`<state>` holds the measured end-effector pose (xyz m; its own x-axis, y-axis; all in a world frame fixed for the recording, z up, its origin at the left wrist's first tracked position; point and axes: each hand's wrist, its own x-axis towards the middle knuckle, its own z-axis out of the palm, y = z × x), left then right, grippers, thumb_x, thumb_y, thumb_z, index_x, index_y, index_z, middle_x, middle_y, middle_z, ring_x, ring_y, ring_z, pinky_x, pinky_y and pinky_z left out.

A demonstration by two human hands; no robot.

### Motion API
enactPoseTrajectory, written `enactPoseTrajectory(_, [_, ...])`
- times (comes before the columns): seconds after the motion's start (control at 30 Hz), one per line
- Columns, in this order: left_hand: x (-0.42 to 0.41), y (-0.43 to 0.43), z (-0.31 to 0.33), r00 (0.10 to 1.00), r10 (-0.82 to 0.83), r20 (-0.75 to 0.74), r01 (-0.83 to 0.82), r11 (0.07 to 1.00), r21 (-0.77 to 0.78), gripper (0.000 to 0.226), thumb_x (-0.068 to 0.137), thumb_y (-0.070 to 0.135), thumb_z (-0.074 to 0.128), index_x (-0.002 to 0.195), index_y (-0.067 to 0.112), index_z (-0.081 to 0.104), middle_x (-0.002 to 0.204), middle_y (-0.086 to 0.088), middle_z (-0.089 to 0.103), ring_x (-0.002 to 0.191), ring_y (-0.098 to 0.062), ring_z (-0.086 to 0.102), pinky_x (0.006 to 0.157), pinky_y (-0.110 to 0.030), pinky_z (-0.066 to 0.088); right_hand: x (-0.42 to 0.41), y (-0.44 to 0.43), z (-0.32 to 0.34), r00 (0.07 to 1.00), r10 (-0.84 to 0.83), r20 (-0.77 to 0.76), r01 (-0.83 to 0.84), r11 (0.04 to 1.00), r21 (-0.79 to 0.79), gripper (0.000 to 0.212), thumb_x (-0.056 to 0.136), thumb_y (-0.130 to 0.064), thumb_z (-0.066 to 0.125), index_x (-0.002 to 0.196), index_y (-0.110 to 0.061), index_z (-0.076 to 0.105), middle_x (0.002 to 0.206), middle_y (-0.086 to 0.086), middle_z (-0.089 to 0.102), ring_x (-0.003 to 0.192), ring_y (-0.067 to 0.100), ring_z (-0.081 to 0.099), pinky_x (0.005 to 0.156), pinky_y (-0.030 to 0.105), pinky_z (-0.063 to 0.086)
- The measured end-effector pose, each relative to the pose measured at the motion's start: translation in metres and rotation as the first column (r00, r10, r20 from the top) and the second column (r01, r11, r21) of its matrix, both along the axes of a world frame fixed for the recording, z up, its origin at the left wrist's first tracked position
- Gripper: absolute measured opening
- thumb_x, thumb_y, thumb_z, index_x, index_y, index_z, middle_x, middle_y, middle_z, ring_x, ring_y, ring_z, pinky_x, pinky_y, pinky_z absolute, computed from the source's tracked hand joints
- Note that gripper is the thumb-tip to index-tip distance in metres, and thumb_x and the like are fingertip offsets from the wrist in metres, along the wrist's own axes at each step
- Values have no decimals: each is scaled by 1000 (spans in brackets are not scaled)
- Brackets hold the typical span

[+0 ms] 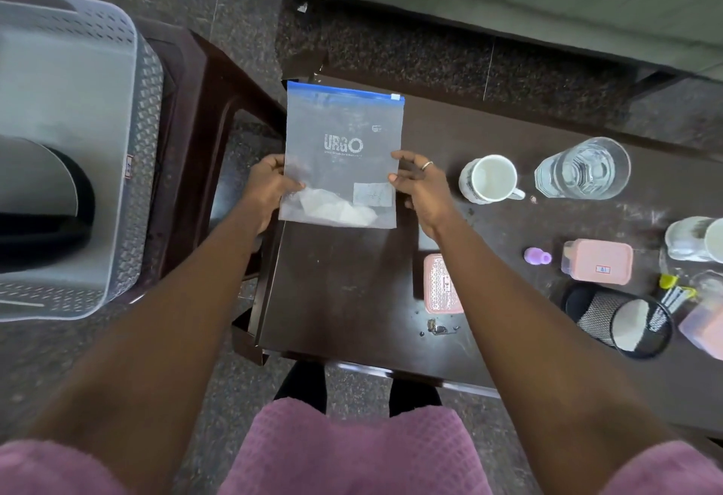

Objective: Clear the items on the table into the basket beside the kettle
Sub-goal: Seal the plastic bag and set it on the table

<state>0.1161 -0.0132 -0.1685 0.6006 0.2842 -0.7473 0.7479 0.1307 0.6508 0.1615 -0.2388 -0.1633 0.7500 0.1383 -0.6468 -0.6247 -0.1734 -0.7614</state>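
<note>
Pretty early in the job, I'd say. The bag (344, 158) is the only thing off the table (344, 279), and it isn't in the basket (133, 103) yet. The basket sits well off to the left on a dark stool, with the kettle (47, 197) right at that edge. In the part of it I can see, nothing from the table shows.

Left to move:
- the mug (491, 179) and the glass (583, 170)
- two pink boxes, one near the right arm (442, 283) and one further right (598, 262)
- a little purple thing (536, 256)
- the mesh cup (622, 318)
- some clutter at the far right edge that I can't make out

So basically everything.

The bag is held up flat, facing the camera, over the left end of the table, with the blue zip strip at the top and something white crumpled in the bottom. The left hand (270, 189) pinches its lower left edge, thumb on the front and the other fingers curled behind. The right hand (422, 189) does the same on the right edge, thumb and forefinger closed on the plastic. Both hands hold the sides around mid to lower height, so the top half stands free above the fingers. Next up is probably just swinging it left to the basket.
</note>
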Motion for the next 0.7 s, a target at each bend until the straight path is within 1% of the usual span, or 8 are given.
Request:
enactPoseTrajectory(0.07, [-1, 0, 3, 999, 34, 25, -33, 999, -27, 27, 84, -4, 60, 108, 8, 56, 90, -3, 65, 73, -14, 63, 54, -21, 54, 1, 1, 0, 1000, -8, 0, 8, 1000, 29, 30, 85, 4, 59, 110, -12, 61, 98, 4, 65, 72, -5, 64, 55, 4, 46])
enactPoseTrajectory(0.13, [-4, 0, 2, 997, 70, 46, -69, 998, -8, 4, 91, 12, 58, 94, 14, 58, 86, 1, 65, 71, -12, 63, 51, -18, 53, 1, 2, 0, 1000, -12, 25, 12, 1000, 15, 29, 85, 6, 59, 111, -7, 61, 101, 8, 65, 80, 4, 64, 67, 7, 50])
enactPoseTrajectory(0.27, [-8, 1, -3, 986, 123, 117, -132, 989, 71, 16, 92, 11, 57, 77, 18, 59, 82, 1, 63, 77, -14, 60, 81, -33, 53, 3, 1, 1, 996, -25, 85, 28, 999, -27, 36, 81, 10, 62, 114, -5, 61, 96, 12, 65, 78, 9, 61, 68, 8, 50])
enactPoseTrajectory(0.37, [-11, 1, 0, 968, 110, 225, -142, 981, 131, 21, 85, 0, 63, 84, 20, 56, 80, 2, 61, 80, -13, 59, 81, -26, 51, 3, -4, 3, 994, -43, 102, 48, 998, -51, 40, 78, 11, 65, 114, -5, 62, 98, 11, 65, 78, 10, 63, 75, 15, 54])
enactPoseTrajectory(0.47, [-13, 3, 6, 930, 39, 365, -93, 987, 133, 47, 79, -14, 61, 110, 18, 48, 79, 0, 57, 77, -6, 58, 76, -15, 50, 0, -8, 6, 990, -40, 137, 55, 992, -112, 31, 78, 10, 66, 105, -4, 66, 95, 12, 67, 83, 16, 64, 81, 25, 52])
enactPoseTrajectory(0.57, [-15, 3, 10, 917, -109, 383, 7, 966, 258, 44, 79, -15, 59, 117, 7, 57, 90, -5, 57, 82, -11, 56, 82, -18, 49, -3, -9, 12, 978, -4, 210, 41, 985, -170, 20, 77, 7, 68, 93, -5, 68, 88, 8, 65, 82, 15, 61, 80, 25, 50])
enactPoseTrajectory(0.63, [-15, 3, 14, 907, -176, 382, 21, 926, 377, 34, 81, -11, 59, 112, 3, 63, 99, -7, 53, 85, -9, 55, 84, -15, 46, -5, -8, 18, 961, -2, 276, 54, 981, -184, 16, 75, 3, 70, 86, -9, 69, 89, 0, 58, 78, 7, 56, 81, 17, 46])
enactPoseTrajectory(0.7, [-15, 2, 20, 895, -177, 410, -28, 895, 445, 22, 83, -7, 58, 102, 1, 66, 100, 1, 47, 81, 5, 55, 80, -4, 43, -7, -8, 26, 943, -33, 332, 100, 978, -185, 19, 76, 0, 71, 75, -19, 67, 94, -5, 49, 84, -2, 52, 78, 2, 39])
